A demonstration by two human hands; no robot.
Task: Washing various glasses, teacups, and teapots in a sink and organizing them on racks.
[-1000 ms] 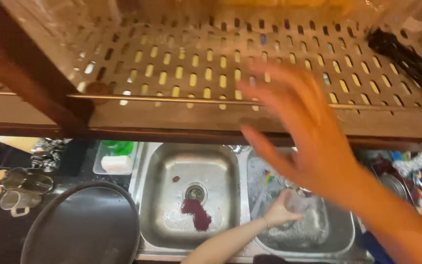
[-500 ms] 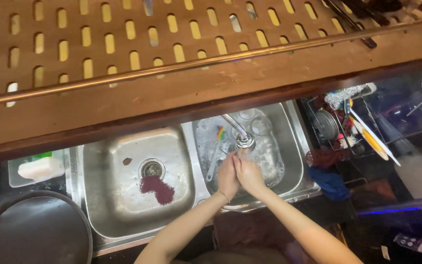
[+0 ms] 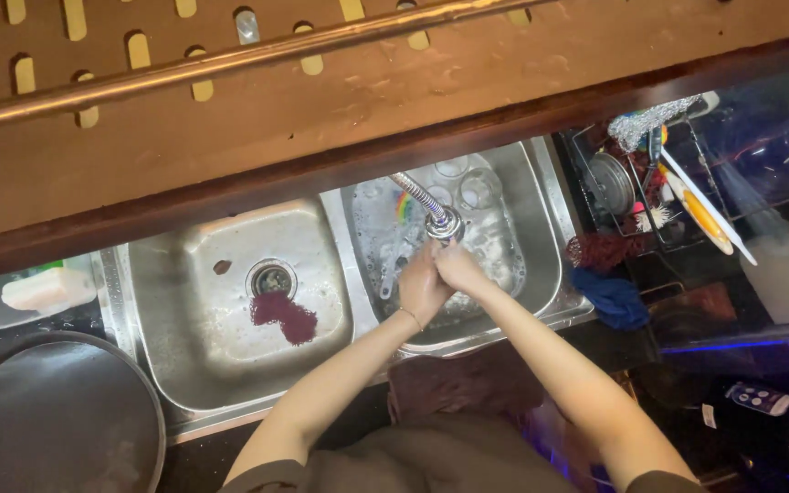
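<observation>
Both hands, left hand (image 3: 422, 288) and right hand (image 3: 461, 267), stay pressed together, holding nothing, under the coiled steel faucet (image 3: 431, 212).

A dark red scrubber (image 3: 284, 316) lies beside the left basin's drain (image 3: 272, 277); a blue cloth (image 3: 611, 297) sits right.

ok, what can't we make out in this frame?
Head view only:
- Palms of left hand and right hand: pressed together under the faucet, so anything between them is hidden.
- Right basin contents: glasses blurred by water and suds, hands cover the middle.
- Basins' far end: hidden by the shelf.
- Pan: cut off by left and bottom edges.
- Red patch in left basin: too blurred to identify.
</observation>
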